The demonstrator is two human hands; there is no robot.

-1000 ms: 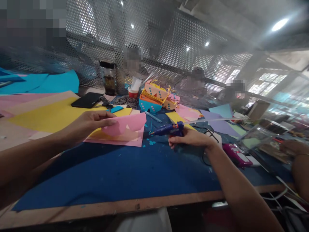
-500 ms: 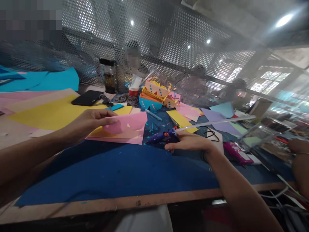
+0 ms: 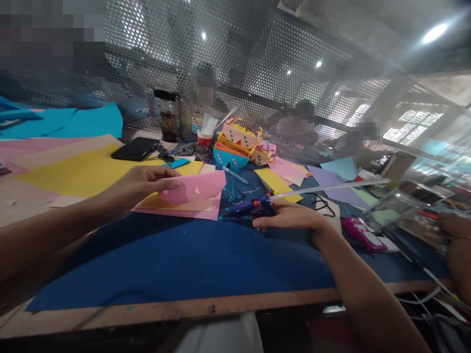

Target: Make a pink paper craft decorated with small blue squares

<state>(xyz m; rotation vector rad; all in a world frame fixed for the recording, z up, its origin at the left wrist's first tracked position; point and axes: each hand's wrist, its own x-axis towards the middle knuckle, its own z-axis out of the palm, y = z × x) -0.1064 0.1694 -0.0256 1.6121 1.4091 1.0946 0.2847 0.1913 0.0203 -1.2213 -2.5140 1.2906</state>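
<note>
My left hand (image 3: 142, 182) pinches a cut piece of pink paper (image 3: 195, 186) and holds it just above a pink and yellow stack of sheets (image 3: 184, 208). My right hand (image 3: 290, 216) grips a blue hot glue gun (image 3: 246, 207) with its nozzle pointing left toward the paper; a long clear glue stick (image 3: 331, 188) juts from its back. Its tip is a short way right of the pink sheets. Both hands hover over a dark blue mat (image 3: 191, 255).
Folded paper boxes (image 3: 237, 147), a red cup (image 3: 204, 138), a dark jar (image 3: 168, 116), a black phone (image 3: 134, 148) and scissors (image 3: 162, 154) stand at the back before a perforated metal screen. Coloured sheets lie left and right. A pink device (image 3: 362, 234) and another person's arm (image 3: 456, 245) are right.
My right hand has brought the glue gun slightly left and lower toward the pink paper. My left hand keeps the pink piece almost still.
</note>
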